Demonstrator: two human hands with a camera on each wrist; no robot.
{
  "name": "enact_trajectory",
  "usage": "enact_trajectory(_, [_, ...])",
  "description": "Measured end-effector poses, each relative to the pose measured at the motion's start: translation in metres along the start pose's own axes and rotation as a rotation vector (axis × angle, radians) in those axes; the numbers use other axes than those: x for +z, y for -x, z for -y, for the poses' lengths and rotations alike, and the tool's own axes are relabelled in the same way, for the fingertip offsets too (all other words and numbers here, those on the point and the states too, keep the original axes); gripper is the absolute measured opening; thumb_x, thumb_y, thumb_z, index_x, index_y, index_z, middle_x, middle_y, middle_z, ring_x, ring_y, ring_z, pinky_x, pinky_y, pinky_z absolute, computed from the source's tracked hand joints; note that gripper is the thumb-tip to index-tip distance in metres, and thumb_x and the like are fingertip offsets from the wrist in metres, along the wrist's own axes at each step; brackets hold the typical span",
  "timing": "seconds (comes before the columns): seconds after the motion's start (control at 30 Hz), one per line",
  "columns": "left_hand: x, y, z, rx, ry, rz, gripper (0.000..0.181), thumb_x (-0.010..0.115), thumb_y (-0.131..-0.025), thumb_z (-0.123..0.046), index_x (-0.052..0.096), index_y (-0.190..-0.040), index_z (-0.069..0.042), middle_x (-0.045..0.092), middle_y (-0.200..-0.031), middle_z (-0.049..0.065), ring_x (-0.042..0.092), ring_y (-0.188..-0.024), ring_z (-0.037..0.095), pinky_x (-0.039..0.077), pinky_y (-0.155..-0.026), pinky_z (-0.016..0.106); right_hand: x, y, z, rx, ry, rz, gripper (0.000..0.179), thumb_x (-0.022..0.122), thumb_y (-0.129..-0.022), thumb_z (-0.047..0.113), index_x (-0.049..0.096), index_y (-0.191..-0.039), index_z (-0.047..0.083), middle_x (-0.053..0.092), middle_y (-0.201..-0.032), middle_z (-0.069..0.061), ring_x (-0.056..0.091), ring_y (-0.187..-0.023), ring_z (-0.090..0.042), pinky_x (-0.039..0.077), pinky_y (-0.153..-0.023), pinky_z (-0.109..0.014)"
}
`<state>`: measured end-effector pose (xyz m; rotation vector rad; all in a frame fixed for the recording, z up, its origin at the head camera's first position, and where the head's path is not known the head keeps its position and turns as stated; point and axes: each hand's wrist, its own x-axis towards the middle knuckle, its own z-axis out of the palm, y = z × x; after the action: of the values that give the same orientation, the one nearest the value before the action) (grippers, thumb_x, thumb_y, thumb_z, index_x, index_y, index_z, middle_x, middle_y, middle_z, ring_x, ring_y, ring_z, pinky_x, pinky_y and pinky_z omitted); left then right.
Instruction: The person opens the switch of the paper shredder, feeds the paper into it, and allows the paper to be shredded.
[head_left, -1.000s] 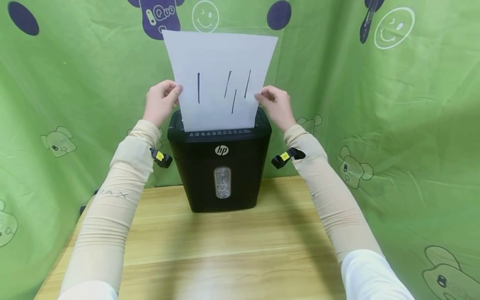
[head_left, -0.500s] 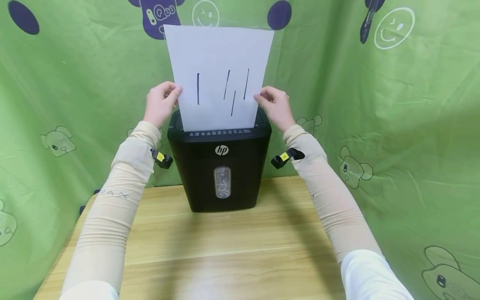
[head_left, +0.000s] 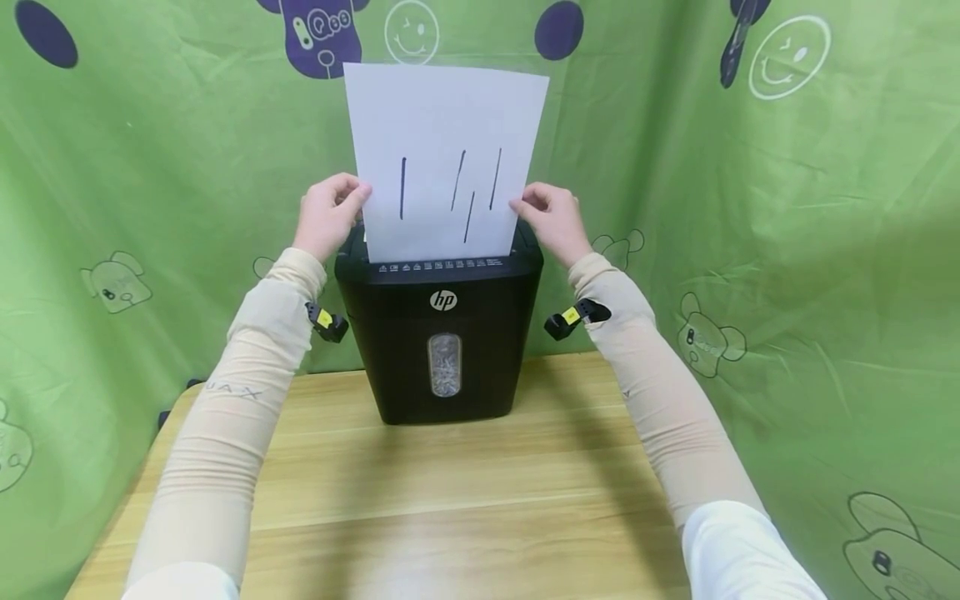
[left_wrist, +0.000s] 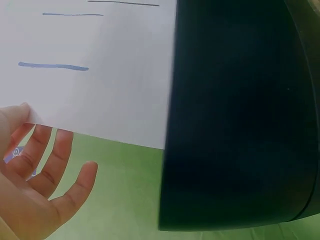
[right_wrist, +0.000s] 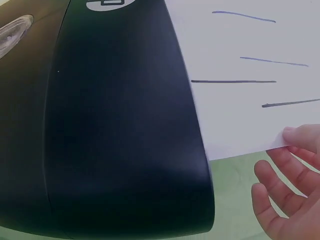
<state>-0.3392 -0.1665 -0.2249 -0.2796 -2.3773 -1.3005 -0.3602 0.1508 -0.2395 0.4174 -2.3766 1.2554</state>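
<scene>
A white sheet of paper with several dark pen strokes stands upright over the black HP paper shredder. Its lower edge is hidden behind the shredder's front rim, at the top of the machine. My left hand pinches the sheet's left edge between thumb and fingers. On the opposite edge, my right hand pinches the paper the same way. Both wrist views show the thumb on the front of the sheet, with the other fingers behind or below its edge.
The shredder stands at the back of a wooden table. Shreds show through its small front window. A green patterned curtain hangs behind and at both sides.
Over the last half second the paper's top edge has dropped and its upper left corner has shifted right. Both hands have come slightly lower, still pinching the sheet.
</scene>
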Motion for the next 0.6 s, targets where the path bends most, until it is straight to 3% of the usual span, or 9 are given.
enact_trajectory(0.23, [0.003, 0.002, 0.008, -0.021, -0.02, 0.03, 0.033, 0.053, -0.099, -0.038, 0.064, -0.103, -0.007, 0.061, -0.08, 0.002, 0.053, -0.072, 0.011, 0.042, -0.068, 0.026, 0.0, 0.001, -0.001, -0.022, 0.005, -0.01, 0.022, 0.065, -0.094, 0.023, 0.065, -0.091, 0.001, 0.065, -0.09, -0.01, 0.053, -0.08, -0.012, 0.042, -0.075, -0.024])
enact_trajectory(0.6, [0.01, 0.005, 0.013, -0.005, -0.047, 0.056, 0.031, 0.056, -0.098, -0.035, 0.064, -0.102, -0.006, 0.063, -0.087, 0.005, 0.057, -0.081, 0.018, 0.042, -0.073, 0.028, 0.001, 0.002, -0.005, -0.02, -0.017, -0.002, 0.024, 0.066, -0.092, 0.024, 0.06, -0.081, 0.004, 0.057, -0.077, 0.003, 0.05, -0.075, -0.013, 0.041, -0.071, -0.024])
